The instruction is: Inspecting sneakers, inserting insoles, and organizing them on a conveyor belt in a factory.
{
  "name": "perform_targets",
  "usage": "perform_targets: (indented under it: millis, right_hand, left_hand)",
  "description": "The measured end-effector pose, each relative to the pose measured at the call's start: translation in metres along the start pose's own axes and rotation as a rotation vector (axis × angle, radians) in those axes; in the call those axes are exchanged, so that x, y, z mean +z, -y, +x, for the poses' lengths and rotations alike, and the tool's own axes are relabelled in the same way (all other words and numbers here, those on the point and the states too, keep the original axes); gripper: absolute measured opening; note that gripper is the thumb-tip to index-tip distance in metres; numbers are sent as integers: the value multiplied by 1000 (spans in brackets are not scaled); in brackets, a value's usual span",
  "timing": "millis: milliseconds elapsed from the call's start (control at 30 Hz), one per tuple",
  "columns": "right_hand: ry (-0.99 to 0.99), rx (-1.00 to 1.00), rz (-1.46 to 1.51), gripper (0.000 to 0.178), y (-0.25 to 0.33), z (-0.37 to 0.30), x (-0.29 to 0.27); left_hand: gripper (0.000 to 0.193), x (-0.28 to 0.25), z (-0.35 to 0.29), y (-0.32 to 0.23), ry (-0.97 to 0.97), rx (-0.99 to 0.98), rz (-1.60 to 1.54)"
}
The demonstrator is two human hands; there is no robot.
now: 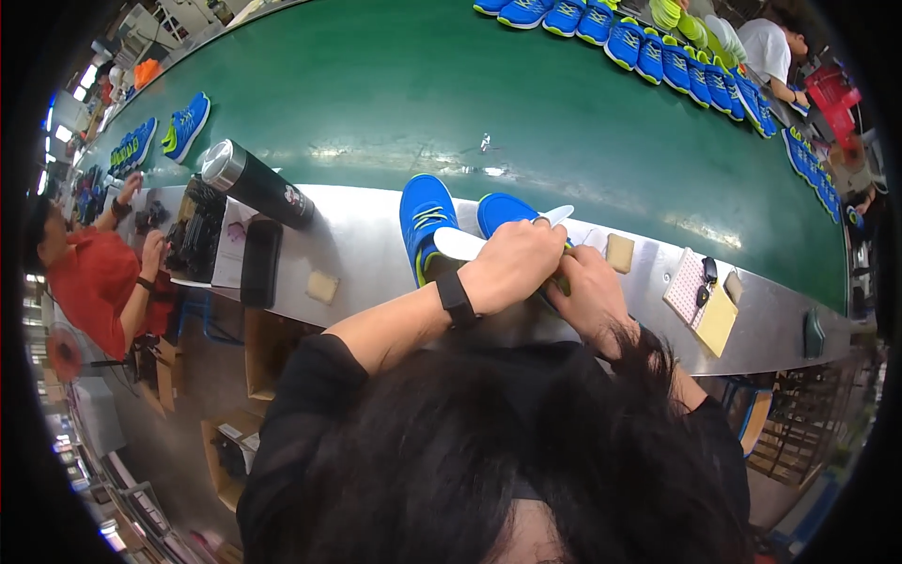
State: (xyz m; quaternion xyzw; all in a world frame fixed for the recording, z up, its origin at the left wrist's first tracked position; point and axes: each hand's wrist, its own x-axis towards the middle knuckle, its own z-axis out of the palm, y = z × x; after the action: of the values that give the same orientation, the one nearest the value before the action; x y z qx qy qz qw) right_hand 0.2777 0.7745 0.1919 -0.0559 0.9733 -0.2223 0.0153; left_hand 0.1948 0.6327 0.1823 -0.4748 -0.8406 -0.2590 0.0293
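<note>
From your head view, your left hand (517, 263) curls its fingers round a white insole (458, 244) at a blue shoe (500, 210) over the shiny table (362, 249); your right hand (596, 289) bends its fingers there, but I can't tell their grip.

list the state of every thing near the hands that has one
Left hand, closed
Right hand, fingers bent
White flat piece, gripped by left hand, middle hidden
Left shoe, upright, laces threaded
Right shoe, partly hidden by hands
Tumbler, upright, lid on
Black case, lying flat
</note>
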Motion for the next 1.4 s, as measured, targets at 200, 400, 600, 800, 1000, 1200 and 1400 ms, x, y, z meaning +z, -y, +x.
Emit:
perform_targets:
  millis: [200, 400, 600, 800, 1000, 1200, 1400]
  right_hand:
    - [-92, 95, -238, 29, -3, -36, -20]
    - [-12, 30, -254, 22, -10, -36, -16]
    - [-179, -76, -170, 17, -11, 8, 16]
    - [-302, 101, -448, 25, 2, -30, -19]
    - [-122, -6, -371, 24, -15, -38, -10]
    - [-343, -184, -95, 9, -30, -14, 29]
    - [-6, -44, -353, 12, -30, -12, 28]
  left_hand:
    - [11, -5, 0, -2, 71, -94, 6]
    - [12, 1, 0, -3, 75, -119, -18]
    - [11, 3, 0, -1, -17, -83, 17]
    - [11, 1, 1, -4, 43, -68, 34]
    - [12, 3, 1, -3, 38, -67, 21]
    - [12, 6, 2, -2, 23, -69, -8]
    - [14, 7, 2, -1, 50, -97, -11]
